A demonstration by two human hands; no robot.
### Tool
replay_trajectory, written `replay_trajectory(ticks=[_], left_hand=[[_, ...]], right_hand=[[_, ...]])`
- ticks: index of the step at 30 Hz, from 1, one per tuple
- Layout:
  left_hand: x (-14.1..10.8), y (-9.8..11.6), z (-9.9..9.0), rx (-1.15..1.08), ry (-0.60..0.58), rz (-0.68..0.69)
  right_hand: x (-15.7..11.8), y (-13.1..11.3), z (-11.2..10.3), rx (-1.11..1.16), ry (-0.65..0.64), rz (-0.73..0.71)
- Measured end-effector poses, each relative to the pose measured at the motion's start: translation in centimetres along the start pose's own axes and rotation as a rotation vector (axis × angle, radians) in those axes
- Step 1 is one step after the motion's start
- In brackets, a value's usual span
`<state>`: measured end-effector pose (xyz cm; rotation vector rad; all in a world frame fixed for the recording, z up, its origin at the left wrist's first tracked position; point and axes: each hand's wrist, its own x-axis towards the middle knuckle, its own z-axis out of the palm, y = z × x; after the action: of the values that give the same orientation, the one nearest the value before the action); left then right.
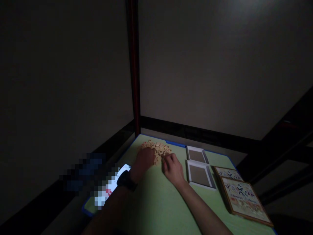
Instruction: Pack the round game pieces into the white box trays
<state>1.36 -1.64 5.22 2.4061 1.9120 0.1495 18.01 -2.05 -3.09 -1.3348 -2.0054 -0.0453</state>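
A loose pile of round, pale wooden Chinese chess pieces (160, 148) with dark markings lies toward the far corner of the green table. My left hand (146, 157), with a dark watch (127, 180) on its wrist, reaches over the left side of the pile. Its fingers curl down, and what they hold, if anything, is hidden. At the near right edge of the pile is my right hand (173, 168). Its fingers are bent in toward the thumb, and anything between them is too small and dim to make out.
Two shallow white box trays (199, 174) sit right of the pile. Farther right lies a Chinese chess box (244, 197) with a printed lid, and a similar one partly behind it. A lit phone (114, 182) is by my left forearm. Walls stand behind the green table (156, 199).
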Motion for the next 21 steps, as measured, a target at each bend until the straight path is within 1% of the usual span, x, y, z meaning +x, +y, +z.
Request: replay_trajectory(ticks=[1,3,5,7,13,18,21], left_hand=[[0.4,-0.8,0.4,0.019,-0.014,-0.004],[1.1,-1.8,1.4,0.014,-0.015,0.041],[1.5,-2.2,2.3,-0.011,-0.027,0.056],[1.8,-2.2,2.7,-0.036,-0.036,0.068],[2.6,-2.5,2.7,-0.108,-0.045,0.112],[2.6,-2.9,2.6,-0.116,-0.052,0.119],[2.5,-3.8,2.0,-0.137,-0.007,0.128]], right_hand=[[-0.1,-0.1,0.0,-0.012,-0.011,-0.021],[-0.2,-0.2,0.1,-0.017,-0.039,-0.053],[-0.2,-0.2,0.0,-0.007,-0.060,-0.063],[-0.2,-0.1,0.0,0.004,-0.074,-0.060],[-0.2,0.3,0.1,0.023,-0.086,-0.039],[-0.4,0.3,0.0,0.062,-0.120,-0.110],[-0.5,-0.1,-0.4,0.059,-0.172,-0.157]])
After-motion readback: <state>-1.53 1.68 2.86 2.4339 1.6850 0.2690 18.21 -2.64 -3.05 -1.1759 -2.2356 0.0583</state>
